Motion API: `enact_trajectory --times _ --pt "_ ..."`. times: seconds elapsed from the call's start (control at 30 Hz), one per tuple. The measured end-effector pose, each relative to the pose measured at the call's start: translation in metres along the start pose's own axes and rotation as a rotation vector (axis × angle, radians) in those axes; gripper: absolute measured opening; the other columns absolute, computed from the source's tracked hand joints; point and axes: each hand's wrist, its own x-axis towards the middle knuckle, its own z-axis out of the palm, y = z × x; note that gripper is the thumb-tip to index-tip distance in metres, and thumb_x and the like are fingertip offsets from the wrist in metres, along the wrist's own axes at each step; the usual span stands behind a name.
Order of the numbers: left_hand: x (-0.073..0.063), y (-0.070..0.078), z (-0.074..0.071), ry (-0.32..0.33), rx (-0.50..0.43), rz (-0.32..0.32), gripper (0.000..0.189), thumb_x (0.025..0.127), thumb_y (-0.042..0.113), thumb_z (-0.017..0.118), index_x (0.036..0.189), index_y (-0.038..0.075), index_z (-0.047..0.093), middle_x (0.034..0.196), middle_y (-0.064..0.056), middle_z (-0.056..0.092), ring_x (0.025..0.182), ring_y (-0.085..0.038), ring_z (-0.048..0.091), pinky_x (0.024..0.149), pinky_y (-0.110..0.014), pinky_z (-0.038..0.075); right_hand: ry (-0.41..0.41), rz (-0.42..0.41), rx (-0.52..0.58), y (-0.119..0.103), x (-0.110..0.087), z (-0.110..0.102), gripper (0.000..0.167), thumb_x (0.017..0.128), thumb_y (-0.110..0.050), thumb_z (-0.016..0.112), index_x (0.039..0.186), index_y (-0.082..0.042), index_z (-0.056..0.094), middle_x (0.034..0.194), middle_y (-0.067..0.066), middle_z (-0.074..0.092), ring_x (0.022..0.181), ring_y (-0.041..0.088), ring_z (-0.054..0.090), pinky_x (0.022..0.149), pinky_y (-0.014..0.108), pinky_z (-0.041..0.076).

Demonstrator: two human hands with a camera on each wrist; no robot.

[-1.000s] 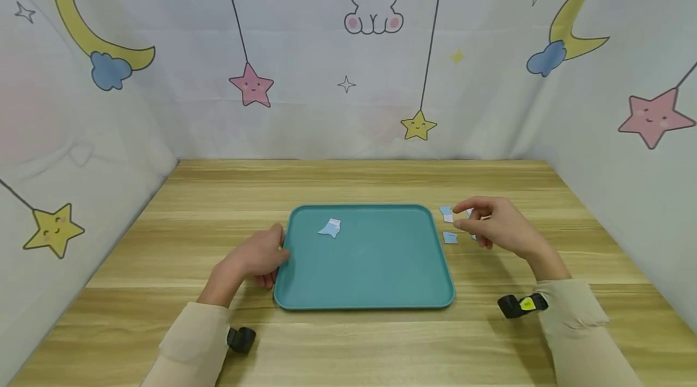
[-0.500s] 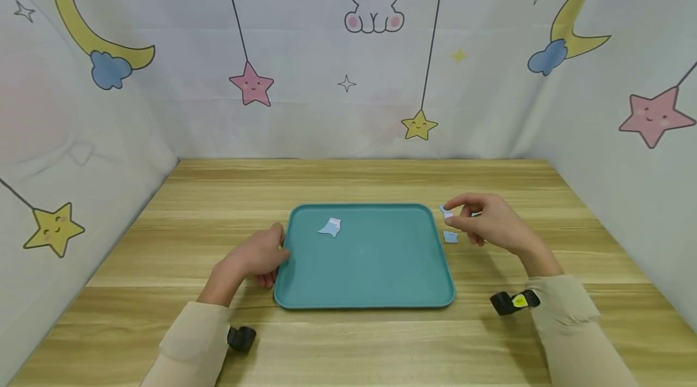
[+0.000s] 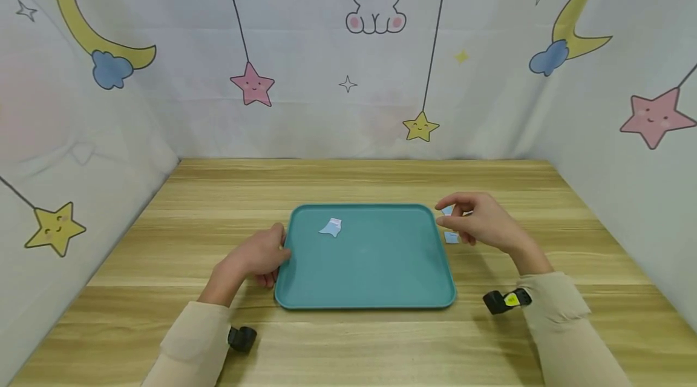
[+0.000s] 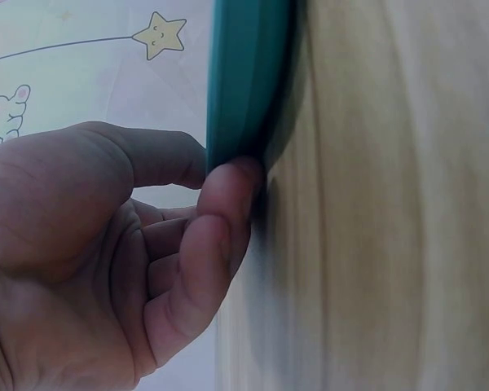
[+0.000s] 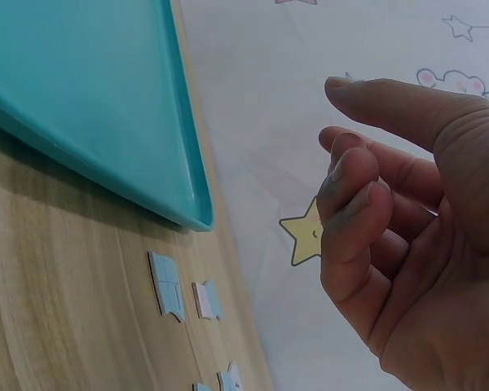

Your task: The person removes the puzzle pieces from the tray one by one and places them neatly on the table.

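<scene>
My left hand (image 3: 260, 255) grips the left rim of a teal tray (image 3: 370, 266), the thumb on the upper side and fingers beneath the edge, as the left wrist view shows. In the tray's upper left lies a small light-blue and white piece (image 3: 331, 228) with irregular edges. By the tray's right rim hovers my right hand (image 3: 481, 221), thumb and index finger apart with nothing between them, the other fingers loosely curled. Below it, a light-blue puzzle piece (image 5: 167, 285) and a blue and white one (image 5: 206, 300) lie on the table; more pieces (image 5: 228, 380) are partly cut off by the frame.
The wooden table (image 3: 348, 344) reaches back to a white curtain (image 3: 305, 127) printed with stars, moons and a rabbit. Similar cloth hangs on both sides. A black wrist camera (image 3: 242, 338) sits by the left cuff, another camera (image 3: 495, 302) by the right.
My right hand has moved left, from above the loose pieces toward the tray's right rim. The left hand, the tray and the piece in it have stayed put.
</scene>
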Motion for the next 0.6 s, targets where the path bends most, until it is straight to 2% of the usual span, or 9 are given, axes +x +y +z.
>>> enact_trajectory --times 0.6 --pt "0.0013 -0.0016 0.0005 -0.002 -0.002 -0.001 0.005 0.104 0.007 0.05 0.103 0.002 0.048 0.06 -0.014 0.062 0.045 -0.019 0.062 0.043 -0.031 0.055 -0.016 -0.035 0.005 -0.0072 0.0089 0.0089 0.035 0.098 -0.019 0.076 0.126 0.0 0.068 0.08 0.02 0.063 0.05 0.017 0.053 0.049 0.032 0.05"
